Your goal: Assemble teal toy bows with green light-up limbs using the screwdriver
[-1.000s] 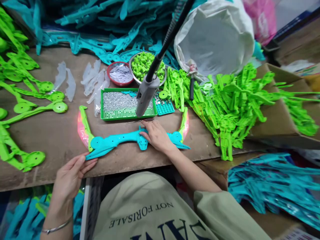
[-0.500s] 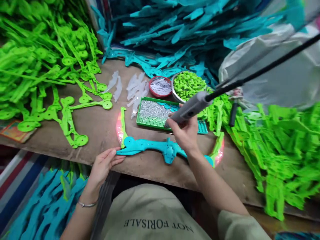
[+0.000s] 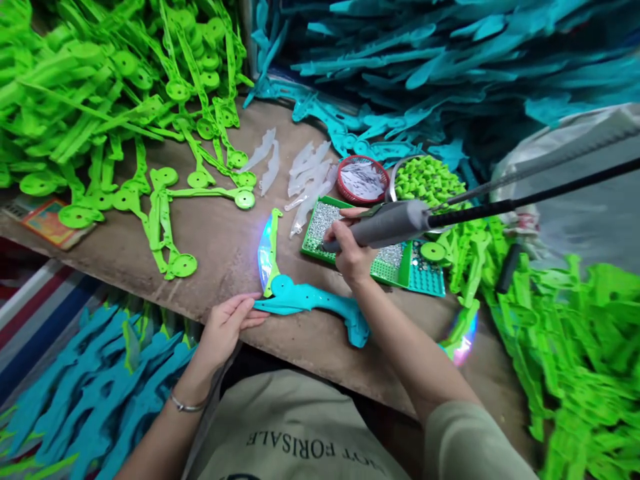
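left hand [image 3: 231, 325]: pinching blue frame [image 3: 310, 297] | right hand [image 3: 354, 256]: curled round grey tool [image 3: 393, 224]

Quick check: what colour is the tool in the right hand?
The tool in the right hand is grey, best seen in the head view.

A workshop, by its heaped green plastic parts [image 3: 75, 87] and tray [image 3: 385, 270] of metal bits [image 3: 321, 223]
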Available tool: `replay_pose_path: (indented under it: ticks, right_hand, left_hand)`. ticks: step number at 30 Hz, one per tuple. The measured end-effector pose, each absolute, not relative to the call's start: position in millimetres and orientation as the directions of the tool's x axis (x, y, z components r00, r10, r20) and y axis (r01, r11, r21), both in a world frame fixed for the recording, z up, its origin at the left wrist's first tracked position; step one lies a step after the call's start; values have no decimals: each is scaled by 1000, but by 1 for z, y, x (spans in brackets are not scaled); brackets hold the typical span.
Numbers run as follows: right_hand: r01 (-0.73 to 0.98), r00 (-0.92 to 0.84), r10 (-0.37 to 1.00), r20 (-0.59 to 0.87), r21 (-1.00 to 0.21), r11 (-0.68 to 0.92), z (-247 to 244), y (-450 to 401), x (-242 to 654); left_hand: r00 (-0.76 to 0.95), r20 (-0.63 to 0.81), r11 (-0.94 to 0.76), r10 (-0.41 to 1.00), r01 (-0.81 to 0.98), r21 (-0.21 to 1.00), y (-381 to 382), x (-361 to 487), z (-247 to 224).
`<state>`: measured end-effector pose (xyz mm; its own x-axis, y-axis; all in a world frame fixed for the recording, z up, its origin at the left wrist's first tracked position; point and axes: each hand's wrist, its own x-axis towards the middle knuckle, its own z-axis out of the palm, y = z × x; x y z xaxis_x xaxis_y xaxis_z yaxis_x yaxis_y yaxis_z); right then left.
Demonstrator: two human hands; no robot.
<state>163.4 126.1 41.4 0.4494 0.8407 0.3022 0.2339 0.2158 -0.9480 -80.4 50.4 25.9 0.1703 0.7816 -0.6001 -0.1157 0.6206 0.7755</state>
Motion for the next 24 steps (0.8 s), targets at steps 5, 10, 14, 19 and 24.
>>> replay_pose_path:
  ticks: [5,10,14,19,24]
  right_hand:
    - [160,455,792,407,-912,377,35,131,164]
    - [163,418,799,431,-902,401,32,135,164]
    - [169,418,816,399,-917,362,37,135,166]
    - [68,434,785,443,-885,461,74,115,156]
    - [-132,232,884,407,-887,443,103,74,116]
  left_hand:
    - [174,-602,623,779,-104,776,50,-81,24]
    - [189,-595,619,781,-101,779,49,-81,21]
    - [216,-576,606,788,-106,789,48,-82,17]
    - [241,-565,604,789,-135,786,46,-79,14]
    - [274,-542,595,794,-174,784,43,-77,9]
